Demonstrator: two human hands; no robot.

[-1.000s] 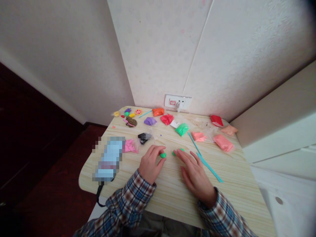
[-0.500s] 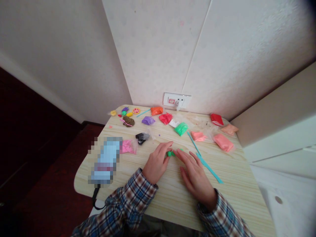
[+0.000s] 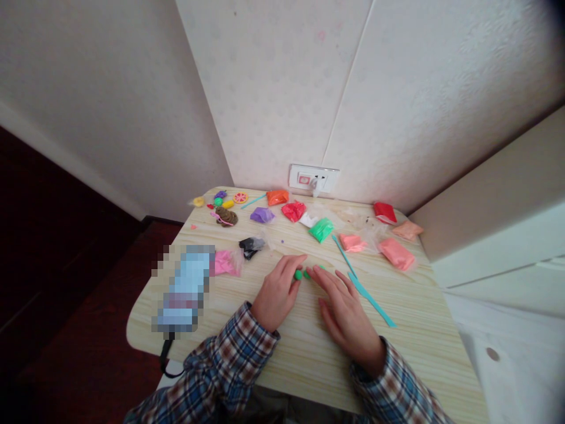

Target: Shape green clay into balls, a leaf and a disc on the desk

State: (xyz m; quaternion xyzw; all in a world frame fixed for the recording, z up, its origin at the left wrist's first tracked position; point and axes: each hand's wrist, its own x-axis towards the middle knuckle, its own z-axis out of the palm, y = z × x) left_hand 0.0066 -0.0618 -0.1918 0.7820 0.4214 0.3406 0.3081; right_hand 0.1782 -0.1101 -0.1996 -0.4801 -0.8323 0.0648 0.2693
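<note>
Near the middle of the table (image 3: 309, 377), my left hand (image 3: 276, 294) has a small green clay ball (image 3: 298, 275) between its thumb and fingers. To its right, my right hand (image 3: 346, 312) lies with fingers stretched out, the fingertips touching a second green clay piece (image 3: 307, 273). A bit more green clay (image 3: 322, 268) shows just past those fingers, mostly hidden. A slim turquoise modelling tool (image 3: 344, 256) and a wider turquoise clay knife (image 3: 371, 299) lie to the right of my right hand.
Clay packets spread across the back, among them green (image 3: 321, 229), red (image 3: 293, 211), purple (image 3: 262, 215), black (image 3: 251, 247) and coral (image 3: 397, 254). A blurred phone (image 3: 185, 288) lies left beside a pink packet (image 3: 227, 262). Small clay figures, including a brown coil (image 3: 226, 217), sit back left. A wall socket (image 3: 313, 178) is behind.
A small gap has opened between the green ball at my left hand and the green piece under my right fingers. The whole view has shifted slightly; both hands keep nearly the same pose.
</note>
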